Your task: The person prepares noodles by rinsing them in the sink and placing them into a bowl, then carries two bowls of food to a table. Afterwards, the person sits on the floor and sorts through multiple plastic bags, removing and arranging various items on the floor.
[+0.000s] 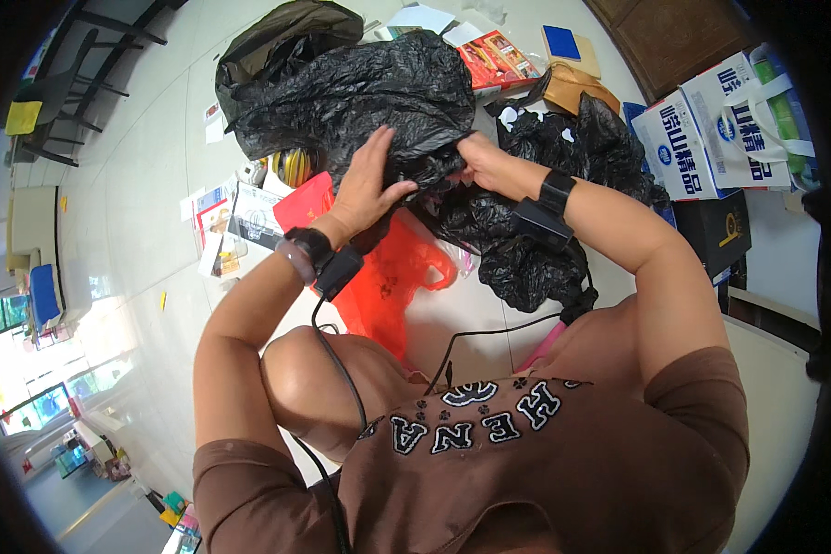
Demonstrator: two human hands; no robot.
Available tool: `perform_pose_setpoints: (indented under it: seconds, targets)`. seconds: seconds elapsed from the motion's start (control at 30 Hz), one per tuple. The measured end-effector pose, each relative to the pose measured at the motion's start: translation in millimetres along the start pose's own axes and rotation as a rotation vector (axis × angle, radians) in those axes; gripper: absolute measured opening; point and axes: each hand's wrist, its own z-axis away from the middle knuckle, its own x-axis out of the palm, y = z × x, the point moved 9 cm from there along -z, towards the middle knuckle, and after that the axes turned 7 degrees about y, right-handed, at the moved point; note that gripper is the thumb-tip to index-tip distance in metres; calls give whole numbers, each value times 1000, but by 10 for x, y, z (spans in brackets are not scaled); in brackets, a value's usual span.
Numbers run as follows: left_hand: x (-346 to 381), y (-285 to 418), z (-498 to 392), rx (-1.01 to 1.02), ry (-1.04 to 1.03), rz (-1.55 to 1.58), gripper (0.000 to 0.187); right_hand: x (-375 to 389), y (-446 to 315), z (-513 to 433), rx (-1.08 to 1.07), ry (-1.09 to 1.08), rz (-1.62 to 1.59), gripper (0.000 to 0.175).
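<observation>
A large crumpled black plastic bag (pixel 388 90) lies spread on the floor in front of me. My left hand (pixel 370 176) rests against its near side with the fingers extended and the thumb apart. At the bag's right edge, my right hand (pixel 480 161) grips the gathered black plastic, its fingertips partly hidden. Below my hands lies a red plastic bag (pixel 388 284), partly covered by the black plastic. More crumpled black plastic (pixel 533 266) reaches from beneath my right forearm to my knee. A red paper item (pixel 305 201) lies beside my left wrist.
Papers and packaging (pixel 256 215) lie to the left, near a round yellow-and-black object (pixel 294 167). Beyond the bag are a red printed box (pixel 498 59) and a blue booklet (pixel 561 43). White cartons (pixel 672 149) stand at right, beside a brown wooden panel (pixel 672 41). Cables hang from both wrist devices.
</observation>
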Motion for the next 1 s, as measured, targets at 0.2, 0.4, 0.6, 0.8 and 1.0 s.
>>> perform_pose_setpoints:
  seconds: [0.2, 0.4, 0.6, 0.8, 1.0]
  targets:
    - [-155, -546, 6, -319, 299, 272, 14, -375, -308, 82, -96, 102, 70, 30]
    - [-418, -679, -560, -394, 254, 657, 15, -236, -855, 310, -578, 167, 339, 72]
    - [-348, 8, -625, -571, -116, 997, 18, 56, -906, 351, -1103, 422, 805, 93]
    - [-393, 54, -533, -227, -531, 257, 39, -476, -1182, 304, -1266, 288, 632, 28]
    - [-340, -203, -503, 471, 64, -613, 56, -558, -1002, 487, -1057, 132, 1029, 27]
